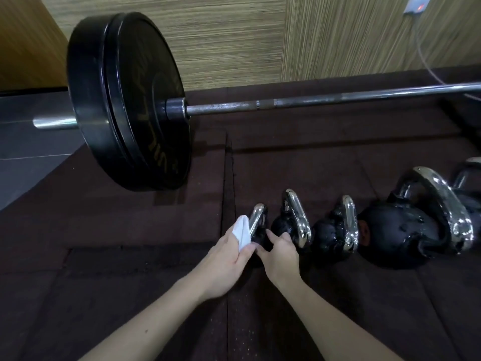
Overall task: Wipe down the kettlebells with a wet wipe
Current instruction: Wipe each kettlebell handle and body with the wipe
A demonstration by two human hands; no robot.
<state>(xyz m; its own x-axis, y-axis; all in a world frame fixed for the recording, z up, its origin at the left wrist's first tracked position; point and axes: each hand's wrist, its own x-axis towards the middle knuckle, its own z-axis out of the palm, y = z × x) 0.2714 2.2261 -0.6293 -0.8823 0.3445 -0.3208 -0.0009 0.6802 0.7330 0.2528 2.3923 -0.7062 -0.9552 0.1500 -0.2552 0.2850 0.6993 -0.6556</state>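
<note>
A row of black kettlebells with chrome handles stands on the dark floor mat, growing in size toward the right. My left hand (226, 259) holds a folded white wet wipe (242, 231) pressed against the chrome handle of the smallest kettlebell (257, 221) at the left end of the row. My right hand (278, 252) rests on that kettlebell's black body, fingers curled against it, and hides most of it. Beside it stand the second kettlebell (291, 220), the third kettlebell (335, 230) and a large kettlebell (406, 230).
A barbell (312, 101) with thick black plates (125, 100) lies across the mat behind the row. A wood-panelled wall (234, 35) rises behind it, with a cable (426, 61) hanging at the right. One more kettlebell (466, 178) is partly cut off at the right edge.
</note>
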